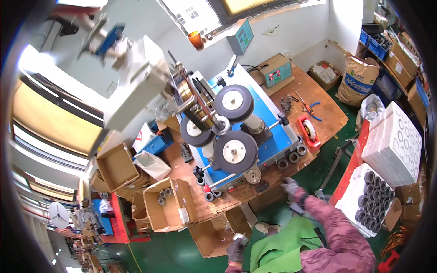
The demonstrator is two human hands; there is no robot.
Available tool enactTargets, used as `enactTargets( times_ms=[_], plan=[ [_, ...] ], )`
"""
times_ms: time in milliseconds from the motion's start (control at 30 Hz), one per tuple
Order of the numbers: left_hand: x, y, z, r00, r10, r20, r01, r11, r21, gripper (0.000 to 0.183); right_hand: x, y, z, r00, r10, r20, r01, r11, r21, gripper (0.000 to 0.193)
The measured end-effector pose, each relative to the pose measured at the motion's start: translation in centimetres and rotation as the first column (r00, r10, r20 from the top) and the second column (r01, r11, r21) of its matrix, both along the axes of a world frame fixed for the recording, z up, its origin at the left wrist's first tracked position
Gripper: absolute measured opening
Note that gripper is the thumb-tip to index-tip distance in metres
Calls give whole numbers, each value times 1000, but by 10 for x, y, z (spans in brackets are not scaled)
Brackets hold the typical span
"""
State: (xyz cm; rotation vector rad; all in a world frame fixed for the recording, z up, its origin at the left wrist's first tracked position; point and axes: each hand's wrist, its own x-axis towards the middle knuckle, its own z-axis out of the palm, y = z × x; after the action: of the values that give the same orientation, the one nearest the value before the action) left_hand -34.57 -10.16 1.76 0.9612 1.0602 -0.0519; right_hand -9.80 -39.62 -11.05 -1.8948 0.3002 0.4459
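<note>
My left hand point(235, 253), in a dark grey glove, is closed on a small pale grey piece point(241, 238) beside an open cardboard box point(210, 241). The piece's exact kind is too small to tell. My right hand point(290, 186), also gloved, is off the front edge of the wooden bench point(325, 105), its fingers loosely stretched out with nothing visible in them. Ahead stands a blue-topped machine point(272, 146) with black rubber-rimmed wheels point(235, 152). A metal ring point(222, 125) sits among the wheels. Several dark grey rings point(294, 157) lie along the machine's front edge.
At right, a white foam tray point(346, 204) carries several upright grey rings point(376, 200), with stacked white foam blocks point(392, 144) behind. Left of me, a cardboard box point(157, 211) contains a few rings. Pliers point(311, 109) and a red tape dispenser point(306, 132) lie on the bench.
</note>
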Motion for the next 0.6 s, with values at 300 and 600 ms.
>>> enactTargets(
  times_ms=[300, 600],
  plan=[
    [129, -140, 84, 874, -474, 103, 413, 839, 354, 31, 85, -253, 76, 989, -92, 116, 73, 985, 158, 15],
    [148, -145, 78, 845, -534, 14, 474, 761, 442, 23, 132, -268, 90, 935, 144, 323, -1, 915, -404, 35]
  ],
)
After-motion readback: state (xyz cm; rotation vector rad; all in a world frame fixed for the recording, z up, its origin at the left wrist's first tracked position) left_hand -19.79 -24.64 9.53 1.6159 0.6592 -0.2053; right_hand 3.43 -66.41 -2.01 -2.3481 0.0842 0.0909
